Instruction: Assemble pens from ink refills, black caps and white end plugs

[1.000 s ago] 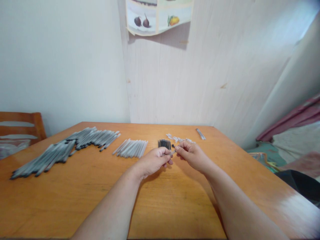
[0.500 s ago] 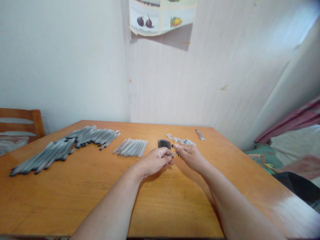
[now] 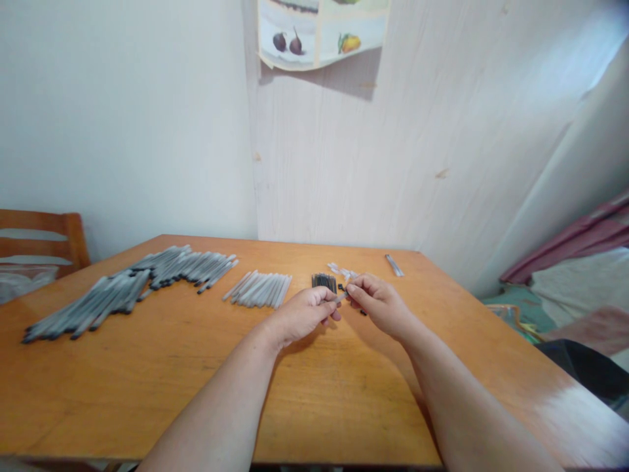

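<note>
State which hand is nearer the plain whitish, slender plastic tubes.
Left: the left hand is just right of the whitish tubes; the right hand is farther right.

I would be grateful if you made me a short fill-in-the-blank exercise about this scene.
1. A slender tube spans the gap between the left hand and right hand; of these, the ____ one is nearer the translucent tubes.
2. The translucent tubes lie to the ____ of the black-ended pens.
3. The poster shows ____ dark fruits.

Missing words: left; right; two.
</note>
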The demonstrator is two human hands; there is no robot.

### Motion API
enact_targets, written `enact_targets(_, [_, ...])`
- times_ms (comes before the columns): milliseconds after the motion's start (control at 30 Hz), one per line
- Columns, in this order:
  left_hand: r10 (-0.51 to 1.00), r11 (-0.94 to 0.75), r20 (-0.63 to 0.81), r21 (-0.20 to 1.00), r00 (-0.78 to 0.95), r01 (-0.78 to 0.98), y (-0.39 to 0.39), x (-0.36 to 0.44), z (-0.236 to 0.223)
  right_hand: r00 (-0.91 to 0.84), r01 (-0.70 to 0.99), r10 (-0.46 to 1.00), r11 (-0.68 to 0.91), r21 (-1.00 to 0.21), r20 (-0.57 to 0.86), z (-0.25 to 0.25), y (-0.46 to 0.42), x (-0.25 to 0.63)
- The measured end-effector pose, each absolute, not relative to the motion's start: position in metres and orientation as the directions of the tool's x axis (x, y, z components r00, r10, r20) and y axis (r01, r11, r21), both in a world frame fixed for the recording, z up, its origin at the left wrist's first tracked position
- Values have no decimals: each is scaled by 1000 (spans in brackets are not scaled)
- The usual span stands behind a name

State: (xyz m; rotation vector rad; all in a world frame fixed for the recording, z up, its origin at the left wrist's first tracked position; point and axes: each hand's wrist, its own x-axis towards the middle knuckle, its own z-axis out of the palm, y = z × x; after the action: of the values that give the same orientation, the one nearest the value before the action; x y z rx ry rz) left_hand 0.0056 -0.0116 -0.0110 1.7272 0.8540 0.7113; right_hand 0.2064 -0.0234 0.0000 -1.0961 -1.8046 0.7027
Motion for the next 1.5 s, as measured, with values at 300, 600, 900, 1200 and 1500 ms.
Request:
enact_targets(300, [797, -231, 43, 943, 602, 238, -9, 7, -19, -224, 617, 840, 514, -595, 493, -13, -14, 206])
enact_targets(600, [819, -203, 55, 959, 571, 199, -10, 5, -13, -151, 499, 877, 465, -731, 455, -6, -15, 210])
enact_targets(900, [820, -142, 30, 978, 571, 153, -9, 3, -12, -227, 333, 900, 431, -839, 372, 0, -23, 207])
enact_targets(1200, [816, -143, 10, 972, 577, 186, -10, 5, -16, -203, 543, 853, 507, -670, 481, -11, -15, 206])
enact_targets(1500, [817, -147, 23, 975, 576, 170, -10, 6, -15, -220, 491, 859, 507, -709, 462, -14, -11, 206])
